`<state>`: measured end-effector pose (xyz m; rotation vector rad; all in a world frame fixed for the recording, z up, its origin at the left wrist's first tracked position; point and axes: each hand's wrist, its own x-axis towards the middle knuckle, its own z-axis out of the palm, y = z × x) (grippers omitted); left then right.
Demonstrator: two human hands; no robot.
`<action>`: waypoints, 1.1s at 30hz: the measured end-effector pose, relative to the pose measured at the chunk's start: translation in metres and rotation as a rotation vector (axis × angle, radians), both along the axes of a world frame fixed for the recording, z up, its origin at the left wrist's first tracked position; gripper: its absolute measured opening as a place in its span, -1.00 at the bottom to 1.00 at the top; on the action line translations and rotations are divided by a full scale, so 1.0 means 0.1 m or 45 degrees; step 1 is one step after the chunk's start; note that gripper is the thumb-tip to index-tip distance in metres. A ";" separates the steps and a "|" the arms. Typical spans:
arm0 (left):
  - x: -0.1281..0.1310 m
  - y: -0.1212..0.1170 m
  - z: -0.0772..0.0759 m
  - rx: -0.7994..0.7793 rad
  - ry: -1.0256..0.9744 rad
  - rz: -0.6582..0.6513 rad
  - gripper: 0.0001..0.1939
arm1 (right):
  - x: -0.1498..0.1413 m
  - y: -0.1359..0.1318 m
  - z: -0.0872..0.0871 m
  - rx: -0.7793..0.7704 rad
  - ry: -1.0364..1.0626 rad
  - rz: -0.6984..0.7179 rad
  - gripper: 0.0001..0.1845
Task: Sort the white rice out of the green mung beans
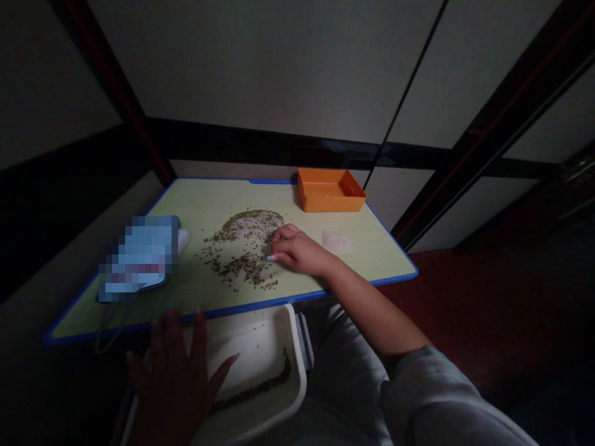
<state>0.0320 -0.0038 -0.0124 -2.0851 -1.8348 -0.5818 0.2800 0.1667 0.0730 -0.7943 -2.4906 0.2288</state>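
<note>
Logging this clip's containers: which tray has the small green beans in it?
The white tray below the board's near edge, by the left hand, holds a line of beans. The orange tray at the far edge shows none.

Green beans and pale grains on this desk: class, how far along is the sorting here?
Done so far: a small pale grain heap sits apart on the green-topped, blue-edged desk, and a dark line of green beans lies in the white plastic tray. In hand: the right hand works at the mixed scatter of green beans and pale grains. Left to do: that scatter covers the desk's middle.
</note>
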 end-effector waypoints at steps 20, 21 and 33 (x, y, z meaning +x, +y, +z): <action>0.00 0.00 0.00 -0.012 0.000 -0.006 -0.07 | 0.24 -0.07 0.08 -0.069 0.182 -0.083 -0.75; 0.00 0.00 0.00 -0.017 -0.001 -0.003 -0.06 | 0.27 -0.10 0.08 -0.098 0.193 -0.065 -0.72; 0.03 0.01 0.01 -0.053 0.005 0.011 -0.05 | 0.29 -0.17 0.02 -0.187 0.180 -0.021 -0.70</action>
